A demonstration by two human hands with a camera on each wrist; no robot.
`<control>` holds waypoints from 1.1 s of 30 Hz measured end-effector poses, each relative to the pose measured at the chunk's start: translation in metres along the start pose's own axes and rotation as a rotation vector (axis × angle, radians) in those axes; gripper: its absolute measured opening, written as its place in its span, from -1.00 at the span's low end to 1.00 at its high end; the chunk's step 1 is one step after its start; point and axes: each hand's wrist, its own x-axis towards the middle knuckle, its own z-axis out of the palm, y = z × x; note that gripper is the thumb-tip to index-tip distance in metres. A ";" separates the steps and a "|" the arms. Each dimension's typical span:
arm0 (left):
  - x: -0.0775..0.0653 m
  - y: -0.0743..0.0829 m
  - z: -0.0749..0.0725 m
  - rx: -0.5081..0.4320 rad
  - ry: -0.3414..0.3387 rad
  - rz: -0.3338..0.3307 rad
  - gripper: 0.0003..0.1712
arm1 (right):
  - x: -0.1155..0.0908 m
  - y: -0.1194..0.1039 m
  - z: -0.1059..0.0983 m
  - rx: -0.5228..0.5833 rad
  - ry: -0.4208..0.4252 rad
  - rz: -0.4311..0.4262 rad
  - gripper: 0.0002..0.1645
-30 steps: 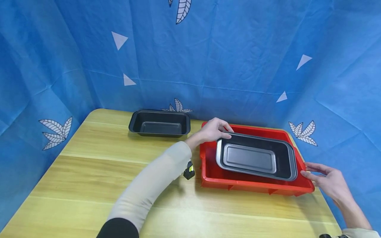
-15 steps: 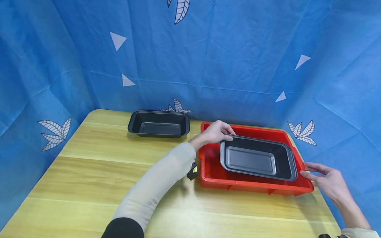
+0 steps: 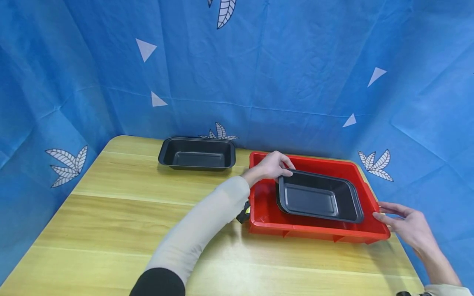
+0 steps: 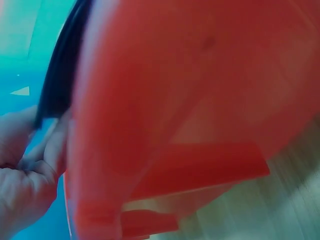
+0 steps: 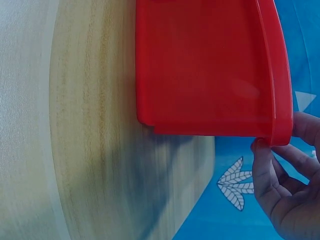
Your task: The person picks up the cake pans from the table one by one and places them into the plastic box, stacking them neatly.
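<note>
My left hand [image 3: 272, 165] pinches the left end of a dark metal loaf pan [image 3: 310, 200] by its rim. The pan sits inside a red plastic bin [image 3: 263, 216], slightly askew, and its left end looks raised. Seen from the left wrist, the thumb and fingers [image 4: 52, 150] meet at the pan's dark edge [image 4: 59, 82], beside the blurred red wall. At the bin's right end, my right hand [image 3: 409, 226] holds the rim between thumb and fingers. The right wrist view shows those fingertips at the rim's corner [image 5: 281, 132].
A second dark loaf pan [image 3: 200, 159] stands at the back left of the wooden table [image 3: 122, 230]. Blue cloth [image 3: 259, 74] hangs behind the table and along its sides. A small black device [image 3: 243, 213] is at the left wrist, beside the bin's left wall.
My left hand has moved slightly right and down with the loaf pan, which now lies lower in the red bin. The right hand has stayed at the bin's right end.
</note>
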 end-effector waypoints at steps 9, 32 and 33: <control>-0.002 -0.008 -0.003 0.057 0.008 -0.035 -0.80 | 0.000 -0.001 -0.003 -0.027 -0.012 0.023 -0.05; -0.004 -0.010 -0.006 0.135 0.071 -0.098 -0.74 | 0.000 0.000 -0.003 -0.023 -0.013 0.024 -0.04; -0.004 -0.009 -0.006 0.134 0.074 -0.102 -0.73 | 0.000 0.000 -0.003 -0.022 -0.015 0.023 -0.03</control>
